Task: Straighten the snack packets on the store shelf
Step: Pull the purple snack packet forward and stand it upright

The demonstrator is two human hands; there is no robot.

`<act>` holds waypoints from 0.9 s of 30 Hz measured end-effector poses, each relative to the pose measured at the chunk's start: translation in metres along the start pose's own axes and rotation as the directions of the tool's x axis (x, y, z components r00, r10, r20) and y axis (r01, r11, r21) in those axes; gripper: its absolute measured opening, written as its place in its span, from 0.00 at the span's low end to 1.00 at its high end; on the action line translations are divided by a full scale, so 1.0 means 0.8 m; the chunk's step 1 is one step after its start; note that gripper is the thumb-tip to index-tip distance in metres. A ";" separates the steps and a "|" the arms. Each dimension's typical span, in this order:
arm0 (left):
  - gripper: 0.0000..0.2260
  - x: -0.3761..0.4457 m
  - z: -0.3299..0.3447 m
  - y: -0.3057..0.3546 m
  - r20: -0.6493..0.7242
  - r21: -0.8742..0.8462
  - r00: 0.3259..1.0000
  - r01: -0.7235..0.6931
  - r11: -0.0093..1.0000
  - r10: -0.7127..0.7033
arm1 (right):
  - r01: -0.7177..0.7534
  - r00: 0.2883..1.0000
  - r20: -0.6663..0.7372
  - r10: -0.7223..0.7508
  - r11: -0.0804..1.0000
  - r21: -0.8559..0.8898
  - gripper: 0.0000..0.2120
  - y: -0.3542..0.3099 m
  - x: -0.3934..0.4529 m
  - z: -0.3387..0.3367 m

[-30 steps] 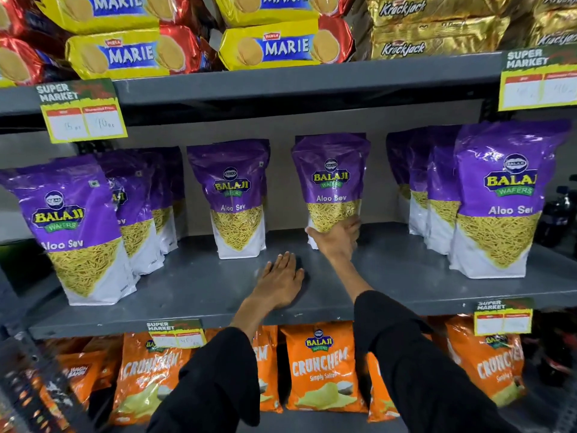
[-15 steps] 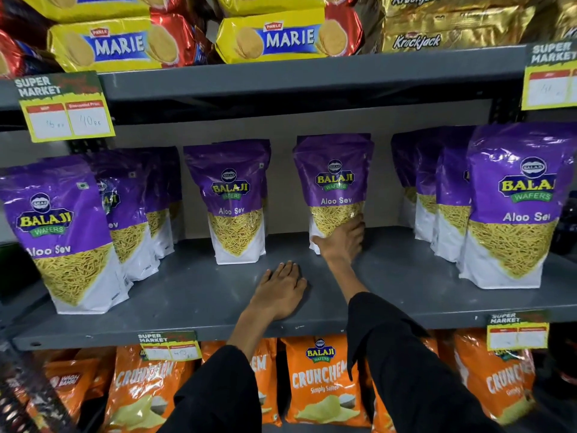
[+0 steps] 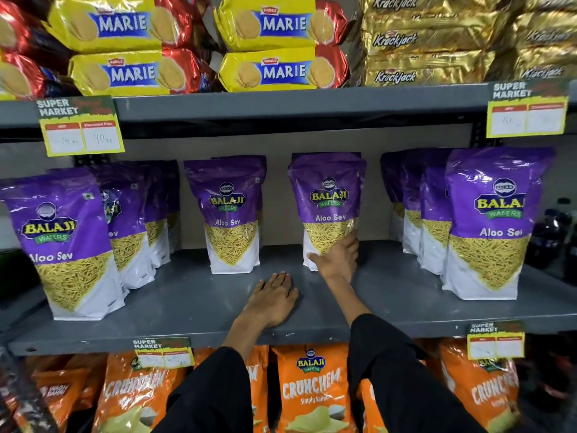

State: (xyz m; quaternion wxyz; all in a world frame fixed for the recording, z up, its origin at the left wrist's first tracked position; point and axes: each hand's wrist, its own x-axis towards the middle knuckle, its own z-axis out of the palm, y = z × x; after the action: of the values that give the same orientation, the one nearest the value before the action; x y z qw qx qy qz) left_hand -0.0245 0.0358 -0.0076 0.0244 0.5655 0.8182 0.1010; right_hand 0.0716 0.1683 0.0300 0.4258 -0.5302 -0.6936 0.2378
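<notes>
Grey metal shelving fills the whole view, with a plain beige back panel (image 3: 281, 142) behind the middle shelf (image 3: 193, 304). On that shelf stand purple snack packets: one large packet at the left edge of the frame (image 3: 62, 242) with more lined up behind it, a single packet left of centre (image 3: 231, 214), another at centre (image 3: 327, 207), and a row at the right led by a large packet (image 3: 493, 223). All of them stand upright, with bare grey shelf between the groups.

At centre, the right hand (image 3: 338, 257) has its grip closed around the lower part of the centre packet, thumb across the front, fingers going round the right side. The left hand (image 3: 271, 300) lies flat and open on the bare shelf just in front, holding nothing. Both arms wear black sleeves (image 3: 406, 370).

Across the top of the frame, yellow biscuit packs (image 3: 281, 70) are stacked at left and centre, gold ones (image 3: 431, 39) at the right. Yellow price tags hang from the shelf edges at upper left (image 3: 81, 126) and upper right (image 3: 527, 110). Along the bottom, orange crisp bags (image 3: 312, 392) sit on the lower shelf.
</notes>
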 end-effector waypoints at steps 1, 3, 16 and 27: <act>0.28 -0.001 -0.001 0.001 0.003 0.002 1.000 0.002 1.000 -0.002 | 0.003 1.000 -0.001 -0.003 1.000 0.000 0.65 0.001 -0.004 -0.004; 0.28 -0.002 -0.003 0.003 0.011 0.007 1.000 0.006 1.000 -0.006 | 0.005 1.000 0.003 -0.005 1.000 0.003 0.64 0.004 -0.013 -0.011; 0.28 -0.010 -0.008 0.009 0.083 0.052 0.996 0.030 0.998 -0.034 | 0.068 0.997 0.027 -0.070 0.995 0.078 0.63 0.025 -0.069 -0.060; 0.29 -0.008 -0.007 0.010 0.065 0.068 0.997 0.037 0.997 -0.042 | 0.070 0.998 -0.001 -0.070 0.997 0.045 0.62 0.036 -0.112 -0.088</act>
State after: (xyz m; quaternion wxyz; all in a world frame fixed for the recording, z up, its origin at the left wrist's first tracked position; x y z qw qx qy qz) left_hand -0.0156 0.0315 -0.0012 0.0347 0.5528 0.8308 0.0542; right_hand 0.1531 0.0853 0.0141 0.4453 -0.4960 -0.7064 0.2384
